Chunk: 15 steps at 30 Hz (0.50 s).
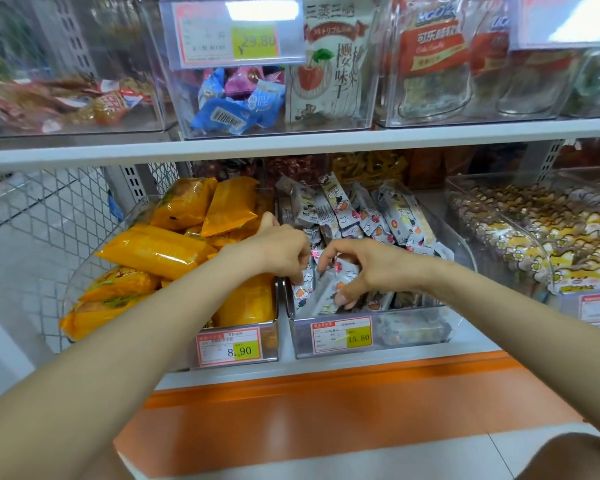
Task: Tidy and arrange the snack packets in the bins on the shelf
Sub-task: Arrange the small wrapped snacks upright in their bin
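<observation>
Both hands are in the middle bin [300, 337] on the lower shelf [326, 367], at the bin's front-left corner. The left hand [281, 252] reaches in over the bin's left wall with its fingers curled down, pinching the left packet [303, 284] by its top edge. The right hand [364, 268] is just beside it, not touching. Its fingers are hooked over the right packet [326, 294] with the thumb low near the front wall, so it grasps that packet.

The gray packets [371, 216] fill the middle bin. Those at the back edge stand upright and lean, and those at the front lie loose under the hands. One more lies flat behind the front wall, right of the 15.80 tag [342, 336].

The left bin [270, 341] touches the middle bin's left side. It holds orange packets [156, 251] heaped at mixed angles, and an 8.90 tag [229, 346] sits on its front. The right bin [499, 216], apart toward the shelf's right edge, holds yellow packets [534, 244].

The upper shelf [291, 145] carries clear bins holding blue candies [229, 109], a cherry bag [326, 64] and cola bags [430, 57]. An orange band [326, 403] runs below the lower shelf's front edge.
</observation>
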Available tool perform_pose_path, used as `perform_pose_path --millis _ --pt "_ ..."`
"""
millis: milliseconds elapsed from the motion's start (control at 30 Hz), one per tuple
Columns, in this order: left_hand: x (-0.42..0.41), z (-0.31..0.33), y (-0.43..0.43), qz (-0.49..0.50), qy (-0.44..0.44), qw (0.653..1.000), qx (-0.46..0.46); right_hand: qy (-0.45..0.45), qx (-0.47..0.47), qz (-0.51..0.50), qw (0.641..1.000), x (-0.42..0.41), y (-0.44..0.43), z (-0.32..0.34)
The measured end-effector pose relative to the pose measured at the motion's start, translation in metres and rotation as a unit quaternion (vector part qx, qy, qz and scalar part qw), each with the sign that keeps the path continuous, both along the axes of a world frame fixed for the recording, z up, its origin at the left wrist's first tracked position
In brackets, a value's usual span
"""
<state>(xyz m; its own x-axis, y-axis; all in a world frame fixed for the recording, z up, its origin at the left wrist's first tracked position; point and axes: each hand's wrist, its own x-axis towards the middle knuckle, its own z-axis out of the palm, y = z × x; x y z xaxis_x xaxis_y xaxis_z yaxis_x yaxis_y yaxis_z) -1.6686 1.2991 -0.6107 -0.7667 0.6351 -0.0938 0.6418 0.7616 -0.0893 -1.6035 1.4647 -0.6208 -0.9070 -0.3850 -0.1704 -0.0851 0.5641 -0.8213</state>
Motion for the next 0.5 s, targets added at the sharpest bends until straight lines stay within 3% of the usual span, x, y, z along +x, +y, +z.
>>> perform_pose_path --millis 200,367,500 --pt "0.0 0.007 -0.01 -0.044 0.019 0.994 0.096 -0.073 -0.056 -0.026 0.995 0.001 -0.011 -0.013" --pt "0.007 0.019 -0.028 -0.09 0.043 0.97 0.221 -0.068 -0.067 -0.022 0.995 -0.003 -0.016 -0.02" --pt "0.023 0.012 -0.04 -0.094 0.02 0.984 0.151 -0.064 -0.068 -0.029 0.995 -0.008 -0.022 -0.024"
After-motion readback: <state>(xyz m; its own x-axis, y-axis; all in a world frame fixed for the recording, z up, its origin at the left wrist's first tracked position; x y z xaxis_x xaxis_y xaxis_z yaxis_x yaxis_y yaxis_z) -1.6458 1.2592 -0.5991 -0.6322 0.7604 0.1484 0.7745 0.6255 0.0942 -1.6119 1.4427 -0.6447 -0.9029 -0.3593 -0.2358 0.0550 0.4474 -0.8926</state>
